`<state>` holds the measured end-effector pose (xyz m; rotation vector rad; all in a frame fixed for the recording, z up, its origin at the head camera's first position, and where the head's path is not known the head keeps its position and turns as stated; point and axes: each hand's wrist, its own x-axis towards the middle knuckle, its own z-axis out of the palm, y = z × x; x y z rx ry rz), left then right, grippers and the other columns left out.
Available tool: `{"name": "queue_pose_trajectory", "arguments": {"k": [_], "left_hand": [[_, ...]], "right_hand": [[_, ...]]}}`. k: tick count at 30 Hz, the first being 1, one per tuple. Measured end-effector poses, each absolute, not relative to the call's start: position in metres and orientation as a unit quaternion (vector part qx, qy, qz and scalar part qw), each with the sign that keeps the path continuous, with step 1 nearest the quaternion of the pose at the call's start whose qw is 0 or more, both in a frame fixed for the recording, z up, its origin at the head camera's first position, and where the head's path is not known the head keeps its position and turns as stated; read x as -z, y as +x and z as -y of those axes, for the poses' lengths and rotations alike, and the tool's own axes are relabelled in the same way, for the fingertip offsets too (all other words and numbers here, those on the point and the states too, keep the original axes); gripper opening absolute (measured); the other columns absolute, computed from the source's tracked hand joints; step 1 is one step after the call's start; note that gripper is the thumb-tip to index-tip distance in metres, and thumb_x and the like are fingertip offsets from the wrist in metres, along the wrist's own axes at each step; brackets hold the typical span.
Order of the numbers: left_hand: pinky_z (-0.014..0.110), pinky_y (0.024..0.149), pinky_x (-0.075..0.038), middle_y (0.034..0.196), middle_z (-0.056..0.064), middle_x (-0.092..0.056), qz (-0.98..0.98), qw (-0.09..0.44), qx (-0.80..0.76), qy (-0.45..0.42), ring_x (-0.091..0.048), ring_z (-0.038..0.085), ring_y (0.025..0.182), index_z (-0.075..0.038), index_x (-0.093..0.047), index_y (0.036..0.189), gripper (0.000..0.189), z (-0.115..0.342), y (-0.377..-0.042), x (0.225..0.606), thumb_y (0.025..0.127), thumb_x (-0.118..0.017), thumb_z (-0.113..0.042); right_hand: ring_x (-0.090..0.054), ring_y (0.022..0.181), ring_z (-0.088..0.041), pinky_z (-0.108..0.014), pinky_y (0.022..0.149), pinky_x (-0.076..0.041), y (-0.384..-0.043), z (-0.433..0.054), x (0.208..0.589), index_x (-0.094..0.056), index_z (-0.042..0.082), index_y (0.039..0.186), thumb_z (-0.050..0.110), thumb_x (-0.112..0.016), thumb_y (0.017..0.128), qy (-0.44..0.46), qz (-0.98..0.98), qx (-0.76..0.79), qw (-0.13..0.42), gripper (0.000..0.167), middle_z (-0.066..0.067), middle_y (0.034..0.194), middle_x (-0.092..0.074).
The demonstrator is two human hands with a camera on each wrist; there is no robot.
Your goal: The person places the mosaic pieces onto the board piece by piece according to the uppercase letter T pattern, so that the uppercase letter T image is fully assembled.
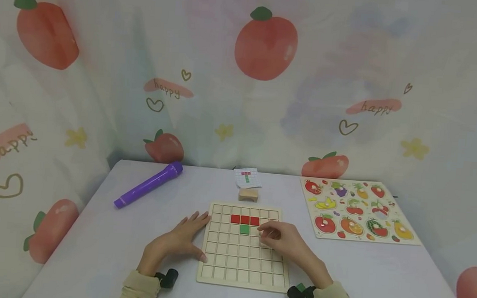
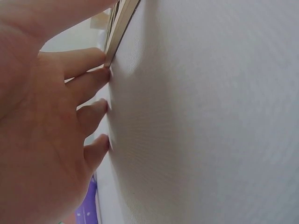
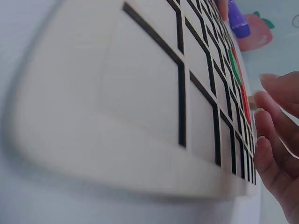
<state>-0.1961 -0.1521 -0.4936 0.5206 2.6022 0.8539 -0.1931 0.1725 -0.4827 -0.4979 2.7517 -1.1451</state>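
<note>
A square wooden grid board (image 1: 219, 273) lies flat on the white table. Three red square tiles (image 1: 244, 220) form a row in its upper part, with one green tile (image 1: 244, 229) under the middle one. My left hand (image 1: 178, 238) rests at the board's left edge, fingers spread, thumb at the rim; its fingertips (image 2: 100, 109) meet the table and board side. Over the board's right part is my right hand (image 1: 284, 239), fingers loosely bent beside the rightmost red tile. Its thumb and fingertips (image 3: 261, 116) show nothing between them in the right wrist view.
Behind the board stand a small wooden block (image 1: 248, 195) and a pattern card (image 1: 247, 178). A purple toy microphone (image 1: 148, 184) lies back left, a fruit puzzle board (image 1: 360, 210) at the right. Something green (image 1: 301, 287) shows by my right wrist camera (image 1: 300, 296).
</note>
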Motion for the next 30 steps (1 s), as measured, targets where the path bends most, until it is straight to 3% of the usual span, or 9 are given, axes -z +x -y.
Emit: {"name": "queue_pose_trajectory", "arguments": {"k": [19,30], "left_hand": [[0.056,0.131,-0.006,0.171,0.011,-0.023,-0.918,0.173,-0.303,0.189,-0.011,0.036,0.16,-0.005,-0.032,0.161,0.115,0.156,-0.197,0.497,0.069,-0.094,-0.034],[0.054,0.132,-0.005,0.172,0.009,-0.022,-0.917,0.178,-0.305,0.186,-0.009,0.035,0.161,-0.007,-0.032,0.161,0.115,0.154,-0.196,0.494,0.069,-0.094,-0.035]], "right_hand": [[-0.053,0.077,-0.008,-0.018,0.064,-0.047,-0.167,-0.219,0.48,-0.076,0.013,0.11,0.009,-0.079,0.086,-0.12,-0.925,0.356,0.054,0.024,0.005,0.096,-0.07],[-0.05,0.075,-0.006,-0.019,0.063,-0.045,-0.157,-0.257,0.484,-0.074,0.014,0.113,0.02,-0.085,0.083,-0.105,-0.931,0.344,0.055,0.032,0.002,0.105,-0.072]]}}
